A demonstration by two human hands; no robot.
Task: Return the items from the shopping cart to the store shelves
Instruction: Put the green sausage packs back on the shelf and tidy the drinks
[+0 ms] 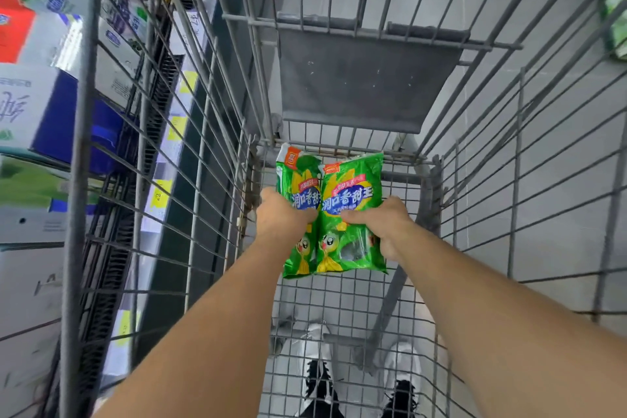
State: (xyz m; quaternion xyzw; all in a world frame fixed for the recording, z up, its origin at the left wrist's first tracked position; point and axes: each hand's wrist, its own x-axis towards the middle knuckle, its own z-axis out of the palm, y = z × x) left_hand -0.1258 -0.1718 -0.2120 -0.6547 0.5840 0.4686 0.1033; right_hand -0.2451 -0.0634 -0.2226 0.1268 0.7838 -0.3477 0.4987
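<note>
Two green snack packs with yellow corn figures lie side by side deep in the grey wire shopping cart (217, 159). My left hand (281, 217) grips the left green pack (298, 180) at its middle. My right hand (383, 224) is closed on the right green pack (353, 180), thumb across its front. Both arms reach down into the cart from the bottom of the view. The packs' lower halves are partly hidden by my fingers.
Store shelves (176, 132) with yellow price tags run along the left, stacked with white, blue and green cartons (37, 105). The cart's folded grey seat flap (366, 85) hangs ahead. Green goods (615, 17) show at the right edge. Grey floor and my shoes (319, 377) are below.
</note>
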